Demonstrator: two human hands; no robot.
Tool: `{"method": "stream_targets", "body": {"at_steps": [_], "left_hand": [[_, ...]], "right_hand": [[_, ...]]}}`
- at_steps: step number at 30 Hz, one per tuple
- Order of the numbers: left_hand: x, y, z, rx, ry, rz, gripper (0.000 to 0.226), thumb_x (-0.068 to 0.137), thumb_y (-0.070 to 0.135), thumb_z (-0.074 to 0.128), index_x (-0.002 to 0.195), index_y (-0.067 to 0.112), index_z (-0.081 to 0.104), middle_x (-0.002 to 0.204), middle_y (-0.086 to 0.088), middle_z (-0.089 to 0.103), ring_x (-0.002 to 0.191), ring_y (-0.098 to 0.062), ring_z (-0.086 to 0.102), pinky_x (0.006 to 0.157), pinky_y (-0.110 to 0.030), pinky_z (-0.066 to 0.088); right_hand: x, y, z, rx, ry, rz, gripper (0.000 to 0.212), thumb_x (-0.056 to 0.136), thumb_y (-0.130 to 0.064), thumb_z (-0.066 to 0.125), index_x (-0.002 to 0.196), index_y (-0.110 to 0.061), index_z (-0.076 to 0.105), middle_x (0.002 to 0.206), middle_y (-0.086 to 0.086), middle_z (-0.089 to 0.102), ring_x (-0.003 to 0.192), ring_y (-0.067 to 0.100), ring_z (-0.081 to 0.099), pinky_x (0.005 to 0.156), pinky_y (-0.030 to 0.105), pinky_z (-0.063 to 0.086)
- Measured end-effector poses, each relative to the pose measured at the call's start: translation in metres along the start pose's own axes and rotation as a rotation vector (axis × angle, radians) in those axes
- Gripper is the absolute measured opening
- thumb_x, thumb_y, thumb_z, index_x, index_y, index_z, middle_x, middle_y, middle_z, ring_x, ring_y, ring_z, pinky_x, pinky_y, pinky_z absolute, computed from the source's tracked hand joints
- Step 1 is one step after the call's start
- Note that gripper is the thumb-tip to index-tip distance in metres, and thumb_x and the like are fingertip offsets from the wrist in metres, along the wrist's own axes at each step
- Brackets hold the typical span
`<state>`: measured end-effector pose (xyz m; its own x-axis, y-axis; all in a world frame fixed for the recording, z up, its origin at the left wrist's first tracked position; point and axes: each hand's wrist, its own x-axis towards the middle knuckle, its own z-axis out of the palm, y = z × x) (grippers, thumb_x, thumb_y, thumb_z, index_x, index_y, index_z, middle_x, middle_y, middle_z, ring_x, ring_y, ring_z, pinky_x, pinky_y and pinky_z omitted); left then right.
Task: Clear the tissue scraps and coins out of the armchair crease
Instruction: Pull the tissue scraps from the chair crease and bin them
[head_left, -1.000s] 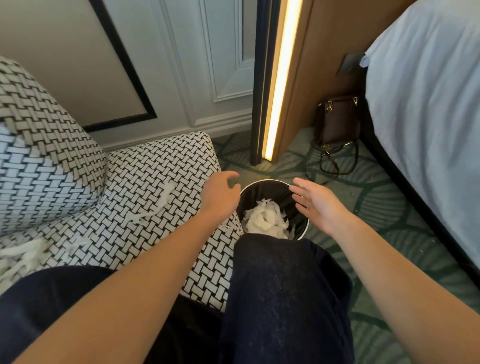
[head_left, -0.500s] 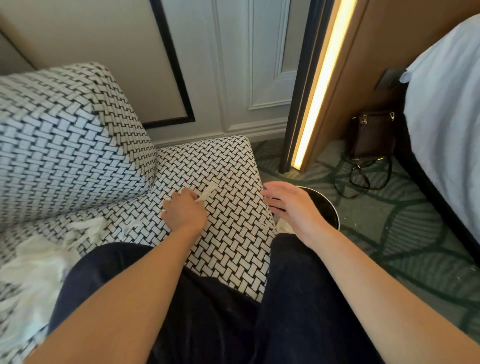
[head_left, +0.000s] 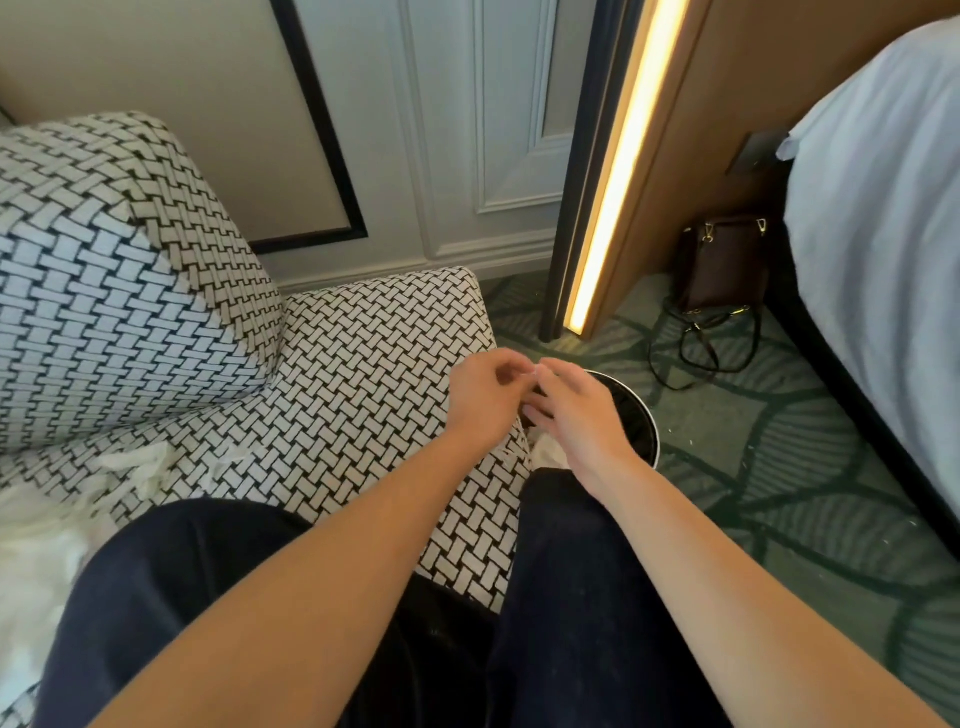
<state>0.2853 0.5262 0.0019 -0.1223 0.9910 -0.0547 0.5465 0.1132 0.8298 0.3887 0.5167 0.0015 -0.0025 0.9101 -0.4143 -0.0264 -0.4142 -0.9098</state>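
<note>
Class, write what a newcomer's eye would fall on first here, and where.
A glowing light strip runs down the upper middle. The black-and-white woven armchair fills the left, with tissue scraps at its lower left. At centre, the left hand and right hand almost touch beside a black bin.

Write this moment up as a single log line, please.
left hand: pinching tissue scrap beside wastebin | right hand: open, fingers meeting left's | armchair seat: tissue scraps lying near crease
</note>
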Motion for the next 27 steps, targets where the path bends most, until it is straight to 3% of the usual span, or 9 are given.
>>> {"method": "stream_targets", "body": {"at_steps": [4,6,8,11,14,16,20,27], "left_hand": [[0.008,0.023,0.028,-0.100,-0.092,0.040,0.015,0.089,0.011,0.061,0.101,0.016,0.069,0.087,0.009,0.064,0.077,0.001,0.057,0.064,0.001,0.041],[0.010,0.029,0.038,-0.190,-0.156,-0.015,0.026,0.090,0.007,0.058,0.112,0.017,0.064,0.100,0.004,0.067,0.090,-0.004,0.060,0.075,-0.007,0.047],[0.011,0.030,0.046,-0.259,-0.227,-0.101,0.040,0.091,0.004,0.054,0.127,0.021,0.055,0.115,0.001,0.065,0.101,-0.006,0.059,0.086,-0.018,0.050],[0.010,0.030,0.051,-0.291,-0.343,-0.220,0.053,0.094,0.005,0.047,0.142,0.024,0.038,0.137,0.000,0.052,0.108,-0.005,0.054,0.083,-0.017,0.045],[0.006,0.026,0.047,-0.242,-0.409,-0.288,0.055,0.098,0.018,0.044,0.149,0.025,0.023,0.150,-0.004,0.035,0.136,-0.017,0.036,0.107,-0.032,0.033],[0.002,0.022,0.040,-0.203,-0.416,-0.288,0.051,0.101,0.024,0.039,0.149,0.025,0.022,0.153,-0.004,0.030,0.139,-0.018,0.030,0.111,-0.034,0.027],[-0.007,0.023,0.013,-0.212,-0.415,-0.259,0.040,0.102,0.026,0.031,0.141,0.020,0.041,0.142,-0.002,0.046,0.120,-0.007,0.042,0.096,-0.023,0.031],[-0.026,0.033,-0.055,-0.262,-0.282,-0.230,0.033,0.101,0.025,0.035,0.124,0.015,0.057,0.120,-0.002,0.062,0.103,-0.011,0.057,0.069,-0.013,0.037]], "right_hand": [[0.012,-0.006,-0.029,0.034,0.161,-0.030,0.016,0.094,-0.018,0.054,0.103,-0.015,0.067,0.105,0.005,0.069,0.099,0.013,0.066,0.090,0.029,0.053],[0.019,-0.006,-0.043,0.093,0.201,0.032,0.013,0.094,-0.017,0.056,0.100,-0.015,0.067,0.104,0.008,0.069,0.098,0.017,0.066,0.090,0.032,0.054],[0.030,-0.003,-0.056,0.142,0.227,0.151,0.018,0.095,-0.019,0.055,0.109,-0.013,0.062,0.110,0.009,0.067,0.101,0.019,0.065,0.092,0.035,0.052],[0.041,0.005,-0.073,0.207,0.125,0.350,0.042,0.096,-0.035,0.050,0.132,-0.013,0.049,0.126,0.008,0.060,0.116,0.024,0.056,0.098,0.038,0.046],[0.040,0.009,-0.081,0.195,0.028,0.433,0.060,0.095,-0.051,0.040,0.145,-0.018,0.035,0.150,0.011,0.035,0.138,0.028,0.034,0.110,0.043,0.030],[0.035,0.007,-0.080,0.193,-0.027,0.444,0.065,0.094,-0.059,0.034,0.149,-0.025,0.025,0.157,0.013,0.018,0.144,0.028,0.018,0.116,0.045,0.018],[0.025,-0.007,-0.069,0.113,-0.060,0.405,0.066,0.094,-0.059,0.031,0.149,-0.024,0.024,0.157,0.011,0.017,0.145,0.029,0.017,0.118,0.046,0.015],[-0.010,-0.051,-0.016,-0.073,-0.050,0.152,0.040,0.100,-0.033,0.040,0.132,-0.011,0.051,0.130,0.006,0.058,0.116,0.022,0.055,0.107,0.039,0.038]]}}
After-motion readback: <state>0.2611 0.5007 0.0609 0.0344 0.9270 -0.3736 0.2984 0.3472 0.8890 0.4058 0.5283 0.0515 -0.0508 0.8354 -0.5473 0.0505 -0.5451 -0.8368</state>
